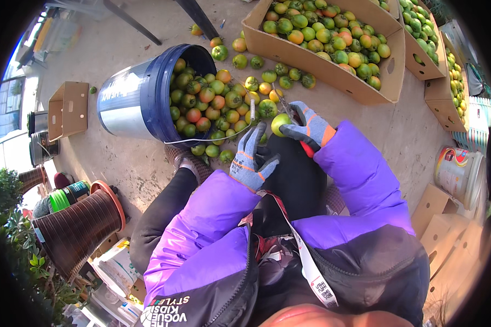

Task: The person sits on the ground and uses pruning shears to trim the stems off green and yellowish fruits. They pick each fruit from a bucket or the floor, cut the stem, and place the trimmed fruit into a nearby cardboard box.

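My right hand [309,124], in a grey-and-black work glove, holds a yellowish-green tomato [280,124] between thumb and fingers. A hand tool with a red handle [307,149], apparently snips, is in the same hand; its narrow metal end [285,105] points away from me. My left hand [250,157], gloved alike, is held above my knee with thumb and fingers apart and nothing in it. Just beyond it is the wire handle of a blue-and-white plastic bucket [125,96] lying on its side. Green and reddish tomatoes [206,95] spill from its mouth onto the concrete floor.
A cardboard box [331,77] full of tomatoes stands beyond my right hand, with more filled cardboard boxes [423,67] at the far right. Loose tomatoes [240,61] lie between box and bucket. A small carton [71,108], a brown ribbed pot [79,229] and a white bucket [458,173] stand around.
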`<state>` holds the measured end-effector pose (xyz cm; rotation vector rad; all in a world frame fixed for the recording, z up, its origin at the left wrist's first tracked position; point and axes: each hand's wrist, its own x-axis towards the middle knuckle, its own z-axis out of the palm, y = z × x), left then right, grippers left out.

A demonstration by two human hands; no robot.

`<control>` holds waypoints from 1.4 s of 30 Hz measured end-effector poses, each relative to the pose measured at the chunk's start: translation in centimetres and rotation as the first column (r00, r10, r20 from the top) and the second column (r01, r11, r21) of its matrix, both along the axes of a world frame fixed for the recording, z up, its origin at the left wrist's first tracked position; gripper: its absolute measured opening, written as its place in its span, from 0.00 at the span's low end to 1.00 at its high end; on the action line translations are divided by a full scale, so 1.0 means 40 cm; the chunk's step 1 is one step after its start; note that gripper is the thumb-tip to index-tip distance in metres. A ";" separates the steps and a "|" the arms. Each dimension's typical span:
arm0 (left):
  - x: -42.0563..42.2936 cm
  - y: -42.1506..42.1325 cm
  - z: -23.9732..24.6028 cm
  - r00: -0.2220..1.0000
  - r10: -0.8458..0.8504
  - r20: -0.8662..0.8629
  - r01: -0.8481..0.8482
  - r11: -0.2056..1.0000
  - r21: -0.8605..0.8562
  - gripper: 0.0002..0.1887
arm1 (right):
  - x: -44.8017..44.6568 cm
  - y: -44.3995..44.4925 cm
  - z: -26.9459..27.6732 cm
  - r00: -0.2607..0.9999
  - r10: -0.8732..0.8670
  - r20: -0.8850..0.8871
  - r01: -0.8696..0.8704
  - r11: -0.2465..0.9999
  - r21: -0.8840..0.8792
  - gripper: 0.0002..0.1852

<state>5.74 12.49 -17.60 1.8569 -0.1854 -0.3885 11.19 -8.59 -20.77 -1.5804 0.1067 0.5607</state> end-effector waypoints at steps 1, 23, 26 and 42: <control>-0.002 -0.015 0.039 0.998 -0.001 -0.063 0.000 1.000 -0.016 0.44 | -0.032 0.021 0.068 0.989 0.142 0.035 -0.136 0.981 -0.141 0.36; -0.125 0.075 0.121 0.991 0.057 0.120 0.040 0.736 -0.676 0.37 | -0.352 0.084 0.402 0.812 0.509 0.287 -0.069 0.571 -0.818 0.27; -0.128 0.082 0.128 0.992 -0.003 0.128 0.087 0.756 -0.649 0.37 | -0.358 0.088 0.412 0.840 0.494 0.225 -0.142 0.600 -0.787 0.28; -0.112 0.131 0.127 0.893 -0.274 -0.357 -0.152 0.562 -0.813 0.36 | -0.351 0.105 0.260 0.983 -0.179 0.045 0.166 0.965 0.202 0.29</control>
